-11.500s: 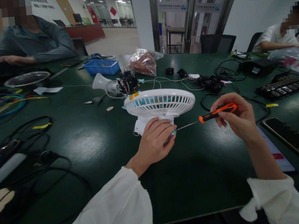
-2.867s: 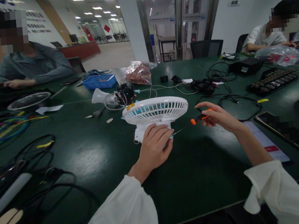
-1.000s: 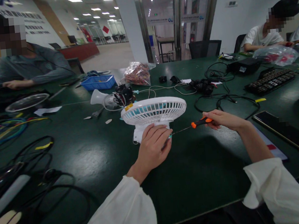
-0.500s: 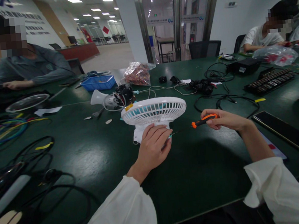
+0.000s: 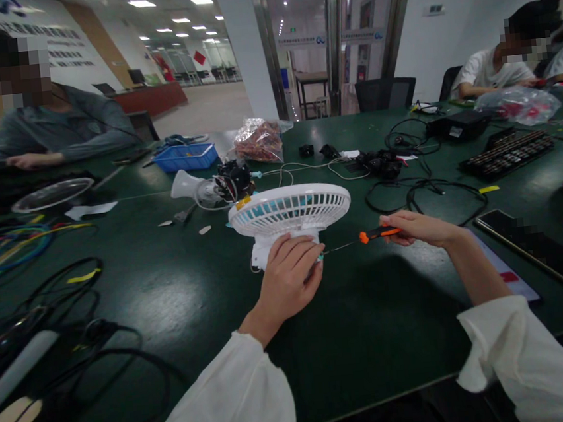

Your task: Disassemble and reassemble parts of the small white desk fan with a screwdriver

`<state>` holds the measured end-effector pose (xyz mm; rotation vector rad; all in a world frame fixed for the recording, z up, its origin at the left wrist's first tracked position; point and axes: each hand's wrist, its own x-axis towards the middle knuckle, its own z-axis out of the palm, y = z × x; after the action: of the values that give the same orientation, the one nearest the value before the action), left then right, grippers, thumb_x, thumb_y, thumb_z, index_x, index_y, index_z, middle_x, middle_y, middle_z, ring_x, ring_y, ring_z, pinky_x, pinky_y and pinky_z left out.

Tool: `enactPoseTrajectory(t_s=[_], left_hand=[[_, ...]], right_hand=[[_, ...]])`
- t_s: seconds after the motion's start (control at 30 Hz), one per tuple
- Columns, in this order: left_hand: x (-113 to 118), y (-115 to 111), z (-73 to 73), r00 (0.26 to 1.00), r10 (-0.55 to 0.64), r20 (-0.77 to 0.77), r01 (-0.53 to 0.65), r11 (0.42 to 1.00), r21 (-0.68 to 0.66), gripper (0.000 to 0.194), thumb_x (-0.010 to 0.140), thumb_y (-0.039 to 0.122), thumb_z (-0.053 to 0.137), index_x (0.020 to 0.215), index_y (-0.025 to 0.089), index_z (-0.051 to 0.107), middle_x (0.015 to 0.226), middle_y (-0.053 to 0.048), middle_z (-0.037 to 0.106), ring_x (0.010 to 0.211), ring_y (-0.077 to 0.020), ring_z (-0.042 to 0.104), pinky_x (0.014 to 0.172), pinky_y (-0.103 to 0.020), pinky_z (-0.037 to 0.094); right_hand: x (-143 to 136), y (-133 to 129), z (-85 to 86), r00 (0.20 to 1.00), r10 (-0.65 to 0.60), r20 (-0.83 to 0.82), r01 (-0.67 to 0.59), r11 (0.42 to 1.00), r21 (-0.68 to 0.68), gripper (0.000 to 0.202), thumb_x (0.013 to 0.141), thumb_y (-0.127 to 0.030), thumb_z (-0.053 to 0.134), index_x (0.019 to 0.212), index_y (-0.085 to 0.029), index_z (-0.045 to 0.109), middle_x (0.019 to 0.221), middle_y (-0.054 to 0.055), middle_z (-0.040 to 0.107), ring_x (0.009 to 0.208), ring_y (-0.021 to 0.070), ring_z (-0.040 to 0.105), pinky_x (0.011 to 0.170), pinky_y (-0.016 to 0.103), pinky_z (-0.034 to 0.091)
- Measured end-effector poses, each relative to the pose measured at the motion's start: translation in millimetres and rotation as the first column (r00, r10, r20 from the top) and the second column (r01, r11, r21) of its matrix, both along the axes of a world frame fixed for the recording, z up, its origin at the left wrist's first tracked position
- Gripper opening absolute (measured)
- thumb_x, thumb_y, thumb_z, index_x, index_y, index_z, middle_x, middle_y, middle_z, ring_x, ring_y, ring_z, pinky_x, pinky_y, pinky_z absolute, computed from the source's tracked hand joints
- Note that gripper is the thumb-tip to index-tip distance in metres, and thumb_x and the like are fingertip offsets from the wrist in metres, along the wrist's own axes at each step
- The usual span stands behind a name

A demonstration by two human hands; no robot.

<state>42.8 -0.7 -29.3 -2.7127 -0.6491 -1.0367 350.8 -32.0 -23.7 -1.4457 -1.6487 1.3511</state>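
Note:
A white fan (image 5: 289,210) with a round slatted grille lies on the table, its teal blades showing through the slots. Across its white base my left hand (image 5: 292,270) is closed, the fingers wrapped over the near side. My right hand (image 5: 415,228) grips an orange and black screwdriver (image 5: 376,234) by the handle. The thin shaft points left, and its tip reaches the teal part at the right side of the base, beside my left fingertips. Whether the tip sits in a screw I cannot tell.
Behind the fan stand a white part with a black motor (image 5: 231,179), a blue tray (image 5: 185,157) and a bag of brownish pieces (image 5: 259,140). A phone (image 5: 536,246) lies at right. Black cables (image 5: 423,190) spread beyond my right hand. Two people sit across, left and right.
My right hand has turned on the screwdriver handle, its fingers now stretched further along it and its back more upward. The fan and my left hand have stayed in place.

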Motion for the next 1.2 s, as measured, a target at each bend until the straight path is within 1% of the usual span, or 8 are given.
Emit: enactPoseTrajectory(t_s=[0.17, 0.23, 0.37, 0.57, 0.87, 1.03, 1.13, 1.2], left_hand=[[-0.1, -0.1, 0.5, 1.000, -0.008, 0.000, 0.008, 1.000, 0.009, 0.028, 0.084, 0.015, 0.055, 0.110, 0.018, 0.061, 0.106, -0.006, 0.070, 0.105, -0.0209, 0.062, 0.103, -0.046, 0.041], [-0.2, -0.3, 0.7, 1.000, -0.007, 0.000, 0.007, 1.000, 0.008, 0.027, 0.084, 0.015, 0.055, 0.110, 0.019, 0.061, 0.105, -0.006, 0.070, 0.105, -0.0209, 0.062, 0.103, -0.046, 0.040], [-0.2, -0.9, 1.1, 1.000, -0.001, 0.001, 0.001, 1.000, 0.007, 0.027, 0.084, 0.015, 0.055, 0.110, 0.018, 0.061, 0.105, -0.006, 0.070, 0.105, -0.0207, 0.062, 0.102, -0.046, 0.041], [-0.6, 0.0, -0.8, 1.000, -0.001, 0.000, 0.001, 1.000, 0.005, 0.027, 0.084, 0.015, 0.055, 0.110, 0.018, 0.061, 0.107, -0.006, 0.069, 0.105, -0.0203, 0.062, 0.103, -0.046, 0.040], [-0.6, -1.7, -0.3, 1.000, 0.013, -0.008, -0.013, 1.000, 0.009, 0.028, 0.084, 0.015, 0.055, 0.112, 0.017, 0.060, 0.108, -0.007, 0.068, 0.107, -0.0197, 0.061, 0.104, -0.045, 0.040], [-0.9, -0.9, 2.5, 0.999, 0.023, -0.046, -0.020, 0.998, 0.056, 0.034, 0.085, 0.014, 0.054, 0.119, 0.017, 0.056, 0.116, -0.009, 0.065, 0.112, -0.0207, 0.058, 0.107, -0.046, 0.038], [-1.2, -11.0, 10.7, 0.996, 0.002, -0.085, 0.008, 0.992, 0.124, 0.035, 0.085, 0.014, 0.055, 0.120, 0.016, 0.056, 0.120, -0.011, 0.063, 0.114, -0.0229, 0.057, 0.106, -0.048, 0.039], [0.0, -32.1, 16.1, 0.989, -0.043, -0.144, 0.061, 0.990, 0.123, 0.035, 0.084, 0.012, 0.055, 0.120, 0.015, 0.057, 0.118, -0.011, 0.063, 0.112, -0.0239, 0.057, 0.104, -0.050, 0.041]], right_hand=[[-9.0, 6.4, -14.1, 0.981, 0.052, 0.189, -0.030, 0.992, -0.121, 0.063, 0.085, -0.071, 0.039, 0.076, -0.013, 0.064, 0.054, -0.002, 0.048, 0.048, 0.0087, 0.041, 0.047, 0.023, 0.030], [-13.1, 8.8, -19.2, 0.972, 0.075, 0.223, -0.043, 0.989, -0.144, 0.065, 0.085, -0.072, 0.036, 0.081, -0.013, 0.064, 0.056, -0.002, 0.049, 0.048, 0.0091, 0.042, 0.046, 0.023, 0.029], [-17.3, 9.4, -20.0, 0.971, 0.107, 0.214, -0.081, 0.989, -0.127, 0.065, 0.085, -0.072, 0.034, 0.086, -0.014, 0.063, 0.058, -0.001, 0.050, 0.050, 0.0092, 0.042, 0.047, 0.023, 0.030], [-17.5, 8.6, -18.3, 0.971, 0.095, 0.218, -0.067, 0.989, -0.132, 0.063, 0.085, -0.073, 0.034, 0.081, -0.015, 0.059, 0.060, -0.001, 0.052, 0.050, 0.0090, 0.044, 0.047, 0.023, 0.032], [-20.6, 8.3, -15.8, 0.967, 0.106, 0.230, -0.075, 0.987, -0.140, 0.059, 0.090, -0.066, 0.032, 0.081, -0.014, 0.058, 0.064, 0.001, 0.055, 0.051, 0.0089, 0.046, 0.048, 0.023, 0.034], [-22.2, 7.0, -14.2, 0.971, 0.078, 0.227, -0.047, 0.989, -0.141, 0.055, 0.089, -0.065, 0.036, 0.079, -0.015, 0.056, 0.062, 0.000, 0.056, 0.049, 0.0085, 0.047, 0.048, 0.022, 0.036], [-21.5, 7.7, -16.6, 0.975, 0.077, 0.209, -0.048, 0.989, -0.138, 0.055, 0.089, -0.065, 0.036, 0.080, -0.015, 0.056, 0.061, 0.000, 0.056, 0.049, 0.0087, 0.048, 0.049, 0.022, 0.038], [-21.0, 8.9, -19.5, 0.975, 0.069, 0.211, -0.043, 0.991, -0.126, 0.055, 0.090, -0.065, 0.036, 0.080, -0.015, 0.056, 0.061, 0.000, 0.056, 0.049, 0.0089, 0.049, 0.049, 0.022, 0.039]])
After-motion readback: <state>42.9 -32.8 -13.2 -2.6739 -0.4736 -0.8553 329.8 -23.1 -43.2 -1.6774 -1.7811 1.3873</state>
